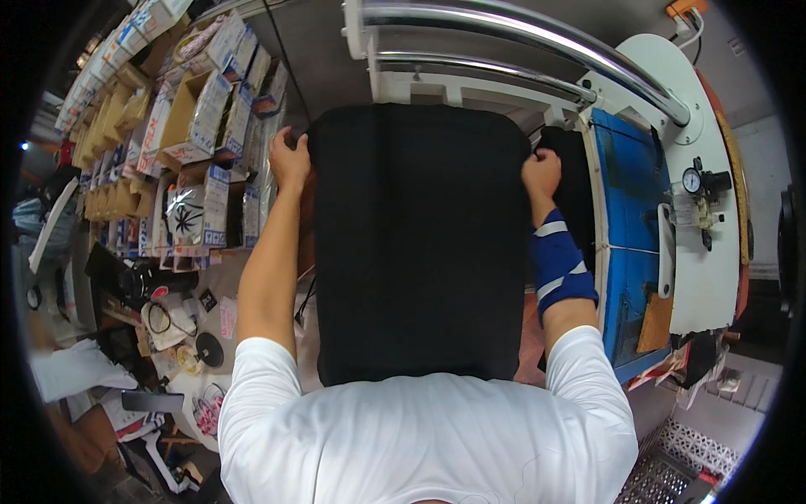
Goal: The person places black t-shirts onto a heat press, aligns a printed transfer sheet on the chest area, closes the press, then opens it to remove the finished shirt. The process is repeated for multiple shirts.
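In front of me a large black cloth [420, 244] lies smooth over a flat, board-like shape with rounded corners. It reaches from the machine's bars down to my white shirt. Near its far left corner, my left hand [290, 161] is curled with thumb and fingertips at the cloth's edge, pinching it. On the opposite side my right hand [541, 173] has its fingers bent around the far right edge. What lies under the cloth is hidden. A blue band with pale stripes [561, 259] wraps my right forearm.
Chrome bars [520, 34] of a machine cross beyond the cloth. To the right stand a blue panel [630, 227] and a white plate with a pressure gauge [692, 180]. Cardboard boxes [191, 118] are stacked at the left, above a cluttered table [189, 403].
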